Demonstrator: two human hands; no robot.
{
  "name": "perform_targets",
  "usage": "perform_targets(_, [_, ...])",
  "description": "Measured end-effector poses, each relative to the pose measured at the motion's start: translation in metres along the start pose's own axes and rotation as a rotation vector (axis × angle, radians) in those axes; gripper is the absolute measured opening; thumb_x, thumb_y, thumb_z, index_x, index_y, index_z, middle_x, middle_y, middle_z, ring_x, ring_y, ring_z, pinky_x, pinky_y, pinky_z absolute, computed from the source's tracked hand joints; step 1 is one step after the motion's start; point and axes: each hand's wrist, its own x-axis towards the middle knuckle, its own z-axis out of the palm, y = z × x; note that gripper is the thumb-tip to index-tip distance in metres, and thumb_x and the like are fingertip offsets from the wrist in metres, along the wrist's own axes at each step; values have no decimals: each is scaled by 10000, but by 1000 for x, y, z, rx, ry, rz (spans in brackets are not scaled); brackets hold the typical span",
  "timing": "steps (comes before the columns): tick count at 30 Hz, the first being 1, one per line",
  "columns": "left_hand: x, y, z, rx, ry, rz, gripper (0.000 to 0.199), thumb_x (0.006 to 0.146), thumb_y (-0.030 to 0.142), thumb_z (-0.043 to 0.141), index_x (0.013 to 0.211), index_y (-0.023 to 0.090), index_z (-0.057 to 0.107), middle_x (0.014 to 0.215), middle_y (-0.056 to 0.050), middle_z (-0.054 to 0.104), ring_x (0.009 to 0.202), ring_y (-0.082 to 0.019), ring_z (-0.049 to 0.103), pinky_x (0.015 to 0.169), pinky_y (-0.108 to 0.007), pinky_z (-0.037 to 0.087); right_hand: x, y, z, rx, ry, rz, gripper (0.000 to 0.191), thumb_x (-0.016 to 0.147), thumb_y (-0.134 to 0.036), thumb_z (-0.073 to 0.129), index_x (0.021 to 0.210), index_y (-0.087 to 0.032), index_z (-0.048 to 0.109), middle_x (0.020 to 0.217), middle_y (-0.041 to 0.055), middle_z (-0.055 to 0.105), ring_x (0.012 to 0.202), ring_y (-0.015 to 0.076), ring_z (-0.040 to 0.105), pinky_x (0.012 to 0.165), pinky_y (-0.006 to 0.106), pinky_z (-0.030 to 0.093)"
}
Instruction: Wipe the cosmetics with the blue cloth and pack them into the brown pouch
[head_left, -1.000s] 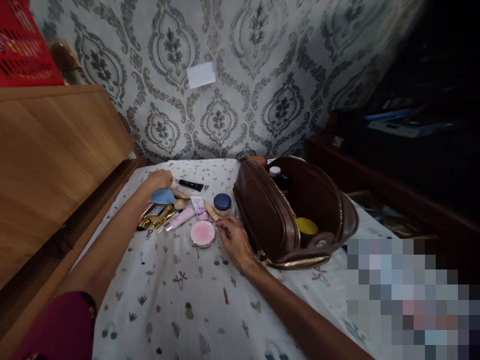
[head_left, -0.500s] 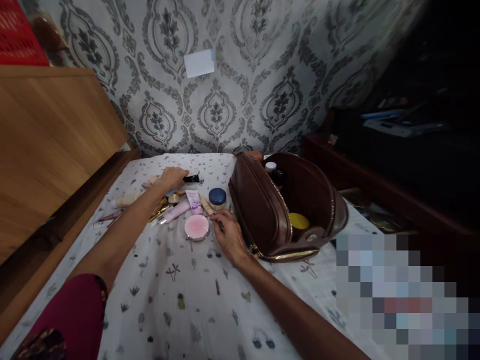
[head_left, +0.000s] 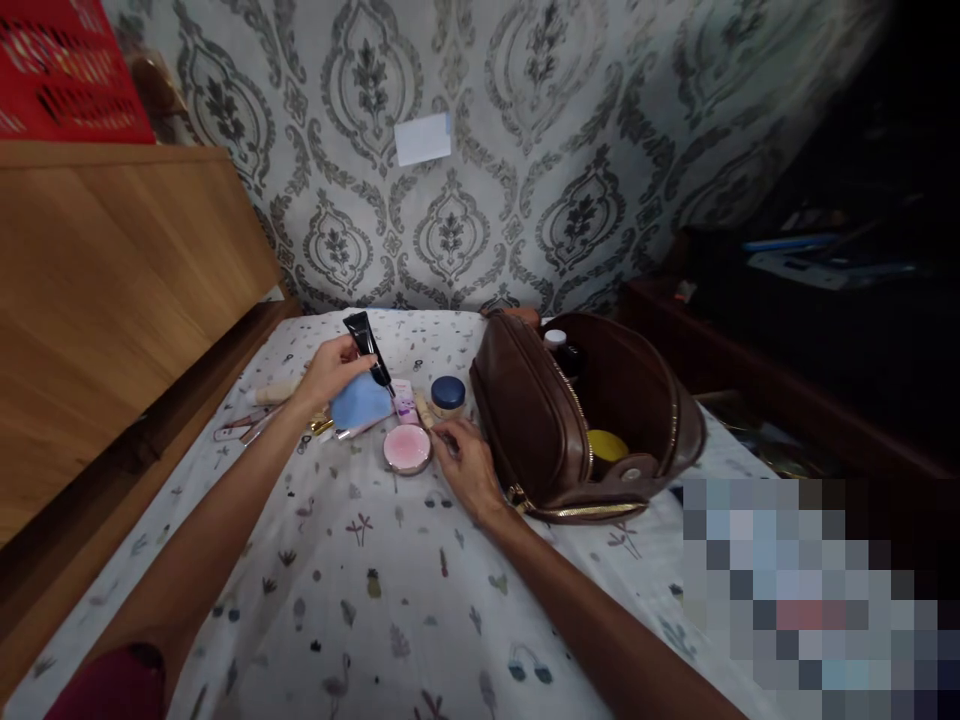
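My left hand (head_left: 330, 368) is closed around a black squeeze tube (head_left: 366, 345), which tilts with its narrow end down to the right. A light blue flat piece (head_left: 361, 403) shows just below that hand; whether it is held too I cannot tell. My right hand (head_left: 466, 462) rests on the sheet with fingers drawn together, its fingertips at the lower end of a thin beige tube (head_left: 424, 410). What lies inside those fingers is hidden. Close by are a round pink compact (head_left: 407, 449), a small pink-and-white tube (head_left: 405, 402) and a jar with a dark blue lid (head_left: 448, 392).
An open brown leather bag (head_left: 529, 410) stands to the right, with a yellow round item (head_left: 606, 445) and a white-capped bottle (head_left: 555, 340) inside. More cosmetics, including a cream-coloured tube (head_left: 274, 392), lie at left. A wooden cabinet (head_left: 135, 290) borders the left side.
The black tube, which lay low by my left fingers, is now lifted and tilted upright in that hand. The blue piece shows more fully. My right hand stays by the beige tube.
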Motion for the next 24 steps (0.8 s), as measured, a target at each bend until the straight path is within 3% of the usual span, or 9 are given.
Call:
perform_targets(4, [-36, 3, 25, -320, -6, -86, 497, 714, 590, 626, 933, 145, 660, 823, -62, 720, 739, -213, 659, 676, -325, 531, -6, -23, -6, 47, 25, -88, 298, 969, -352, 480, 1099, -180, 686, 1122, 134, 691, 1081, 264, 617, 976, 425, 482])
perform_targets(6, [-52, 6, 40, -427, -4, -116, 516, 698, 615, 657, 925, 151, 679, 807, -63, 728, 739, -221, 673, 687, -339, 549, -10, -34, -5, 149, -34, -77, 338, 966, -379, 502, 1206, -185, 641, 1137, 121, 697, 1017, 236, 640, 875, 368, 524])
perform_targets(9, [-71, 8, 57, -506, 42, -145, 507, 692, 633, 678, 904, 172, 678, 800, -52, 724, 733, -215, 678, 692, -338, 561, -13, -41, 3, 363, -124, 62, 388, 934, -393, 537, 1254, -179, 585, 985, 79, 718, 857, 197, 665, 694, 289, 525])
perform_targets(13, [-98, 8, 61, -462, 195, -147, 383, 798, 591, 597, 836, 210, 598, 758, -19, 639, 717, -185, 635, 680, -313, 543, -18, -38, 14, 570, -91, 231, 380, 861, -392, 619, 1182, -192, 576, 855, 33, 707, 758, 175, 647, 661, 267, 508])
perform_targets(15, [-116, 13, 60, -420, 259, -111, 309, 850, 531, 569, 864, 224, 593, 808, -20, 622, 798, -194, 628, 752, -323, 544, -23, -38, 14, 611, -87, 286, 361, 844, -390, 636, 1147, -202, 578, 747, -5, 662, 648, 150, 591, 601, 249, 476])
perform_targets(18, [-143, 20, 61, -313, 182, 75, 211, 824, 392, 685, 969, 239, 675, 1017, -55, 661, 1018, -239, 623, 958, -371, 520, -35, -46, 11, 632, -93, 293, 277, 811, -372, 640, 1032, -208, 608, 728, -10, 649, 645, 150, 586, 615, 257, 495])
perform_targets(20, [-154, 19, 65, -17, 18, 449, 216, 921, 290, 580, 1103, 256, 693, 1195, -94, 646, 1145, -256, 613, 1020, -398, 509, -41, -53, 9, 637, -88, 262, 238, 780, -367, 657, 956, -208, 629, 824, 13, 684, 760, 174, 636, 731, 287, 539])
perform_targets(22, [-157, 14, 70, 182, 32, 689, 331, 960, 191, 497, 1246, 276, 642, 1224, -109, 630, 1162, -250, 613, 1005, -394, 523, -45, -58, 8, 647, -86, 235, 226, 787, -387, 645, 928, -211, 637, 867, 21, 697, 814, 186, 654, 800, 310, 547])
perform_targets(24, [-153, 6, 72, 330, 129, 809, 406, 952, 155, 502, 1327, 287, 586, 1164, -114, 638, 1111, -264, 624, 995, -425, 524, -48, -60, 7, 677, -105, 229, 241, 811, -419, 631, 934, -211, 639, 846, 18, 692, 795, 183, 656, 799, 317, 549])
